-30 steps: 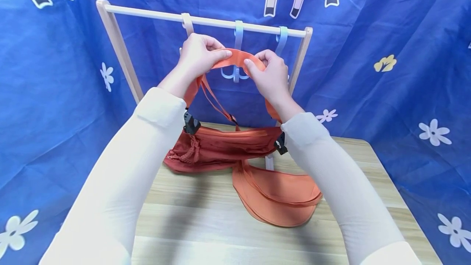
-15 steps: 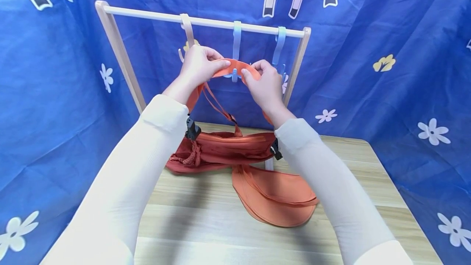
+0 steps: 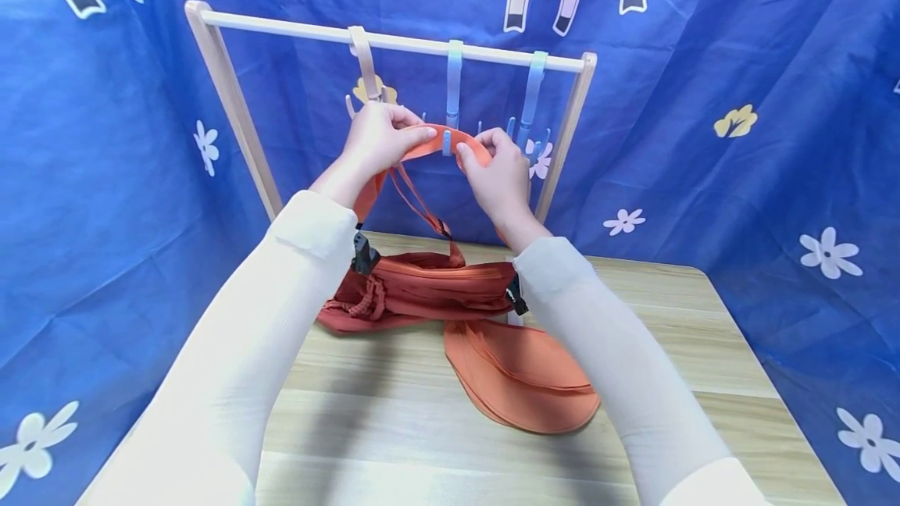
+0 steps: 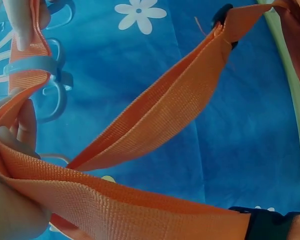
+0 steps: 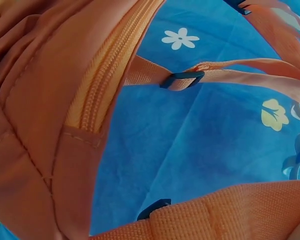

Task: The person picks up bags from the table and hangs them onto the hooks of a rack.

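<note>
A dark red waist bag [image 3: 436, 293] with an orange zip [image 5: 110, 65] hangs low over the table by its wide orange strap [image 3: 422, 149]. My left hand [image 3: 375, 135] pinches the raised strap left of its middle, thumb on the front. On the other side, my right hand [image 3: 498, 178] pinches it too. Between the hands, a prong of the blue middle hook [image 3: 453, 88] stands in front of the strap; in the left wrist view this hook [image 4: 32, 65] crosses over the webbing. A black buckle [image 3: 364, 254] joins strap and bag at the left, another [image 3: 516, 297] at the right.
A wooden rack with a white bar [image 3: 281, 25] carries a beige hook [image 3: 362, 53] on the left and a blue hook [image 3: 532, 92] on the right. A rounded, layered orange piece [image 3: 534, 397] lies on the wooden table [image 3: 394, 428]. Blue patterned cloth [image 3: 773, 139] surrounds it.
Both hands have lowered the strap from above the middle hook's prongs, so that one prong now shows in front of it. The bag has sunk slightly, its right end shifting left.
</note>
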`<state>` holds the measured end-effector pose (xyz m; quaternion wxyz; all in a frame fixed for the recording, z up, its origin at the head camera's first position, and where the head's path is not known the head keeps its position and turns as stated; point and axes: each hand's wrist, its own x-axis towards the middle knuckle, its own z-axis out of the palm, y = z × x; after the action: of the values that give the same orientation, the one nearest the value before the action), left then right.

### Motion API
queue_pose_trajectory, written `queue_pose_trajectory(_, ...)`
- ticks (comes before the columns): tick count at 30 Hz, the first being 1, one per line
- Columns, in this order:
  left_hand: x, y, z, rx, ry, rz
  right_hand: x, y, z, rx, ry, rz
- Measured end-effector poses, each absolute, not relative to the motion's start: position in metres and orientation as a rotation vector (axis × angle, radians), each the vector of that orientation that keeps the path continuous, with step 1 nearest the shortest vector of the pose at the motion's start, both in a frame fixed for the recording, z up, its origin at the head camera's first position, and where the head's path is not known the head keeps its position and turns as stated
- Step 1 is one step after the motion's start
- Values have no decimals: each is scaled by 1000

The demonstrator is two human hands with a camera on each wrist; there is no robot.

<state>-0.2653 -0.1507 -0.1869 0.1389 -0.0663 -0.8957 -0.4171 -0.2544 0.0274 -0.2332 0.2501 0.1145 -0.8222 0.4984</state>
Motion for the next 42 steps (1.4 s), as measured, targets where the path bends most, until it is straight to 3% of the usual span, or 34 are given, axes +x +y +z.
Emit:
queue_pose_trajectory(15, -263, -165, -204, -283, -2593, -1144, -253, 30, -249, 389, -2234, 1393)
queue_pose_trajectory(42, -224, -191, -231, -383, -2495, -1390, -225, 68, -264, 577, -2200, 1292)
